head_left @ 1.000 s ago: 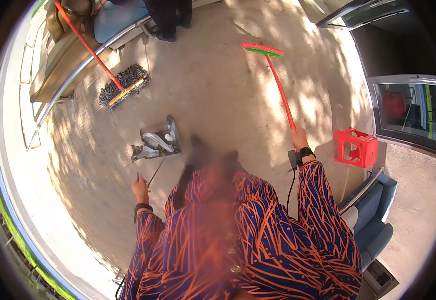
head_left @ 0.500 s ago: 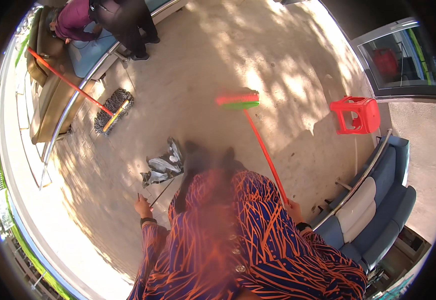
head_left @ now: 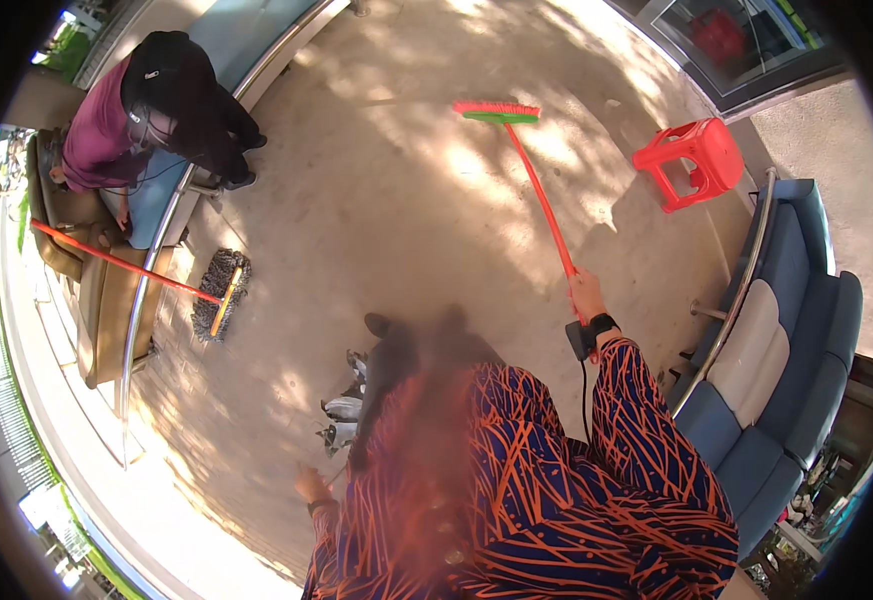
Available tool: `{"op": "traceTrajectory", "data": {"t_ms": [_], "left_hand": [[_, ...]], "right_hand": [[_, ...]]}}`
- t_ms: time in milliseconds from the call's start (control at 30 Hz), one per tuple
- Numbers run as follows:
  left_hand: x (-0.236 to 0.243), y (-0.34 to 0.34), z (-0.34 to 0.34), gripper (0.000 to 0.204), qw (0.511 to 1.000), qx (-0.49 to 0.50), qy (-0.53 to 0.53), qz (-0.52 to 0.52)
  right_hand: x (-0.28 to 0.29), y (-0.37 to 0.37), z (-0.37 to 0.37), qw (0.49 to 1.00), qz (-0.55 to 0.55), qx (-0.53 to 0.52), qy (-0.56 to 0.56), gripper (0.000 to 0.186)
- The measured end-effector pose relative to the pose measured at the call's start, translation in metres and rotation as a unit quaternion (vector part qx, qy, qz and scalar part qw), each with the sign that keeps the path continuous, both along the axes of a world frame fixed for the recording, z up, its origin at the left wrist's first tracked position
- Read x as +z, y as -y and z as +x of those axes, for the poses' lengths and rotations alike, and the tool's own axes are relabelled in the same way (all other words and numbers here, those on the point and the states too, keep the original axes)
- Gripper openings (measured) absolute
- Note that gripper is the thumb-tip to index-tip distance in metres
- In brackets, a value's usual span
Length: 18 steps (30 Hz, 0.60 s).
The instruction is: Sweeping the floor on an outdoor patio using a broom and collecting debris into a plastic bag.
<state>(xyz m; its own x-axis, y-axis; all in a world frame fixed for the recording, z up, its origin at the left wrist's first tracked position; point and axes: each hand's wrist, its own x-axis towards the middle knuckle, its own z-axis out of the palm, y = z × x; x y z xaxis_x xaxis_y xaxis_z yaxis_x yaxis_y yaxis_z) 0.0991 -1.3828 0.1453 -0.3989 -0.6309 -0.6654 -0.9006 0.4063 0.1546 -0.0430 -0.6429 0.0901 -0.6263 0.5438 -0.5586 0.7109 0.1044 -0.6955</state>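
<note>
My right hand (head_left: 586,294) is wrapped round the upper part of a broom's red handle (head_left: 538,190). The broom head (head_left: 501,112), green with red bristles, rests on the floor well ahead of me. A black box (head_left: 581,341) with a cable hangs beside my right wrist. At lower left, my left hand (head_left: 311,484) is closed on a thin dark rod, mostly hidden by my clothes. Beside my left leg lies the black and silver-grey sheet-like bundle (head_left: 344,408) at the rod's end; my leg covers part of it.
A grey mop (head_left: 220,296) with a red handle leans on the brown seat (head_left: 116,325) at left. Beyond it, a person in purple (head_left: 106,130) bends over a blue bench. A red stool (head_left: 691,165) stands at right, near a blue and grey padded bench (head_left: 786,290) with a metal rail.
My right hand has moved forward and the broom head has gone farther away. My left hand has come back nearer my body, and the bundle now shows less beside my leg.
</note>
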Motion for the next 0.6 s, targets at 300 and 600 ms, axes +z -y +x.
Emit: {"op": "traceTrajectory", "data": {"t_ms": [300,600], "left_hand": [[0.009,0.024,0.010,0.042,0.977,0.202,-0.065,0.017],[-0.046,0.044,-0.050,0.037,0.987,0.107,-0.067,0.098]], "right_hand": [[-0.064,-0.013,0.005,0.916,0.339,0.210,-0.041,0.021],[0.039,0.173,0.235,0.978,0.083,0.158,0.107,0.042]]}}
